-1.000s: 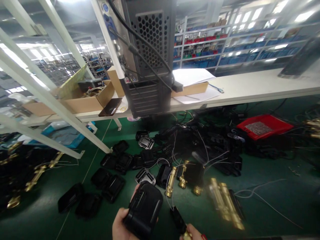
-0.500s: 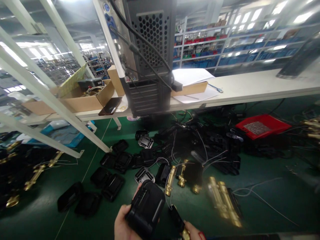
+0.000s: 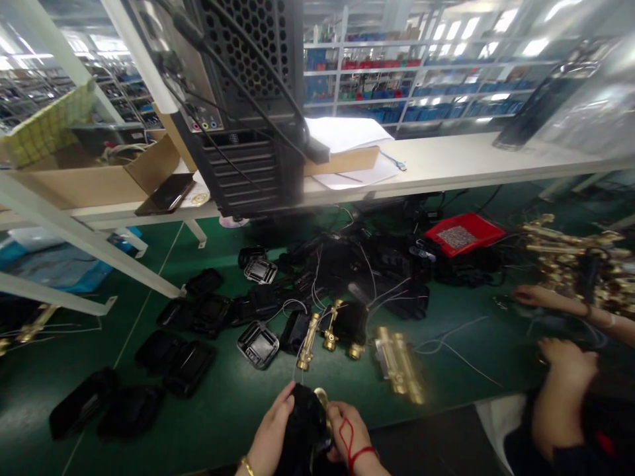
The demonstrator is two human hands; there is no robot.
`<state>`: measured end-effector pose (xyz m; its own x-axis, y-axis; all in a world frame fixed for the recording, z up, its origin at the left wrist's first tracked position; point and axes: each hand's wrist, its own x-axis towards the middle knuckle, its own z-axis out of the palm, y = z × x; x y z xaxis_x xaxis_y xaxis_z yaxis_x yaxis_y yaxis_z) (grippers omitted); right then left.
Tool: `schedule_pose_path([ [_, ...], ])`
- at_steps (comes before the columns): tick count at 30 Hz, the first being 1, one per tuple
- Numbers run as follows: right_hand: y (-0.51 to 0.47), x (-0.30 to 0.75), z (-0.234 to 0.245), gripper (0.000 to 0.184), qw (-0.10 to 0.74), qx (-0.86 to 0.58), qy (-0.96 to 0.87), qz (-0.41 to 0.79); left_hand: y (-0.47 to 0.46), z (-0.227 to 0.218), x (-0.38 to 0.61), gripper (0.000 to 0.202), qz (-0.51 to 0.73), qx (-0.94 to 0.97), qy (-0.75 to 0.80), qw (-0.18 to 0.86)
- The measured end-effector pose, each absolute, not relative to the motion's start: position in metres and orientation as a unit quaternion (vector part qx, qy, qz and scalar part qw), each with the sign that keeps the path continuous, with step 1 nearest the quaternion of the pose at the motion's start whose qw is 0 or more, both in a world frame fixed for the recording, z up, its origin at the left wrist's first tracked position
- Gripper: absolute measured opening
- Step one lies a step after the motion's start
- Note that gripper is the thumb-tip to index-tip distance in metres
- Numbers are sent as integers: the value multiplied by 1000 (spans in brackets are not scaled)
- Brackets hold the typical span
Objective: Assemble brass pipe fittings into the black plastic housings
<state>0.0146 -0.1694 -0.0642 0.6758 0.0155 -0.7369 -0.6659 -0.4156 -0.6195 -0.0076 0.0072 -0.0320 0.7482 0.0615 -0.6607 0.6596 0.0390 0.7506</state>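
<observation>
My left hand (image 3: 270, 436) and my right hand (image 3: 347, 430) both grip a black plastic housing (image 3: 303, 430) at the bottom centre, low over the green table. A brass fitting (image 3: 322, 398) shows at the housing's top, by my right fingers. A red string is tied round my right wrist. Just beyond my hands lie brass valve parts (image 3: 308, 340) and open black housing shells (image 3: 258, 344).
A co-worker's hands (image 3: 565, 370) work at the right beside a pile of brass fittings (image 3: 575, 258). A red tray (image 3: 464, 233) and tangled black parts with white wires (image 3: 377, 271) fill the middle. A computer tower (image 3: 238, 106) stands on a white shelf (image 3: 446, 168) with cardboard boxes (image 3: 99, 178).
The view has tilted down and swung right, bringing a co-worker's hands into sight. My right hand has closed onto the housing with my left; the housing now sits lower between both hands.
</observation>
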Motion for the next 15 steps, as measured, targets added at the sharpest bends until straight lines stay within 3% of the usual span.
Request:
schedule_pose_path([
  [10,-157,24,-44,43,350,-852,131,367,-9,-56,8,67,-245,677,334,608],
  [15,-141,31,-38,48,330,-858,128,373,-9,-56,14,61,-245,684,357,587],
])
